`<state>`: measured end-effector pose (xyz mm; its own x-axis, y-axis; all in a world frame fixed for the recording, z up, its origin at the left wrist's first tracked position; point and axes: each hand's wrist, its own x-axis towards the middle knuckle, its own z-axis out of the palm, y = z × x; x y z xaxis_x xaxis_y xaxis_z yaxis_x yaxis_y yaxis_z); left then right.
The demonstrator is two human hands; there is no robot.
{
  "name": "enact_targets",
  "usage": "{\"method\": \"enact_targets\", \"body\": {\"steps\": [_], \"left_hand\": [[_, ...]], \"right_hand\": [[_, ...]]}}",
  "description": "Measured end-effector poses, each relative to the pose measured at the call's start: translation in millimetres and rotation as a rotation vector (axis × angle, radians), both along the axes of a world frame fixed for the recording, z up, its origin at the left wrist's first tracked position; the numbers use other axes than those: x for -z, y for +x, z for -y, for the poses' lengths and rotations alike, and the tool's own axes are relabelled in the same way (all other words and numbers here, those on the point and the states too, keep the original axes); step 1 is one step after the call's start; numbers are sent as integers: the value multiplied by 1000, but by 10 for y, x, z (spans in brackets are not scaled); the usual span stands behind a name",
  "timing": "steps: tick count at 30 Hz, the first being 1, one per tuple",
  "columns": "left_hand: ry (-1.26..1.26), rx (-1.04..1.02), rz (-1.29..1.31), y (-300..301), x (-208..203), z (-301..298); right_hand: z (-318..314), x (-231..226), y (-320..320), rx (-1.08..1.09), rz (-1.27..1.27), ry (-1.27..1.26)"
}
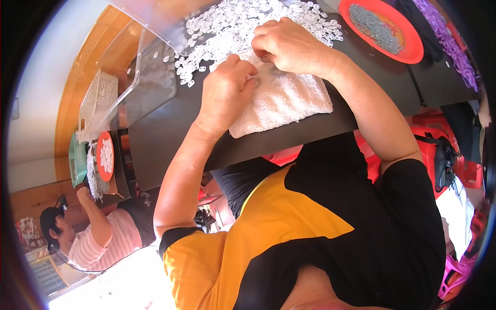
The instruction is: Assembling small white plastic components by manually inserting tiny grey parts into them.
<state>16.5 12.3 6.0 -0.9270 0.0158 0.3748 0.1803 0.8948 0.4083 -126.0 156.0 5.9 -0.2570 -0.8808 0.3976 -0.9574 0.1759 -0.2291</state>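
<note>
My left hand (226, 95) is closed in a pinch above a folded white towel (289, 103). A bit of something white shows at its fingertips, too small to name. Just to the right and farther off, my right hand (292, 47) bends over the towel's far edge with its fingers curled together; what they hold, if anything, is hidden beneath them. Beyond both hands spreads a heap of small white plastic pieces with holes (222, 26), reaching close to my right knuckles.
A red plate (413, 49) of small grey metal pins or screws (376, 28) lies at the far right, near purple strips (449, 41). At left stands a clear plastic bin (139, 67). Another person (106, 232) works at the table's left, beside a red plate of white pieces (106, 155).
</note>
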Motion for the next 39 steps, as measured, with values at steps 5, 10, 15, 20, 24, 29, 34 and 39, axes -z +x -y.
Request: {"method": "enact_targets", "body": {"steps": [5,10,15,20,24,29,34,39], "left_hand": [[-199,-40,-53,-58,161,-8],[772,-225,219,13,-7,2],[1191,-229,255,40,-205,9],[1313,-156,266,18,-200,29],[1413,-113,287,22,-197,57],[1367,-144,309,39,-222,56],[928,-227,252,123,-162,29],[1242,-201,262,27,-330,8]], "right_hand": [[28,72,-40,-5,-21,-28],[-17,-35,-43,-48,249,-207],[-36,-103,11,-245,544,-256],[24,-85,81,-331,638,-364],[32,-97,128,-327,695,-388],[34,-68,89,-325,648,-407],[25,-45,11,-231,389,-312],[5,-93,94,-236,390,-346]]}}
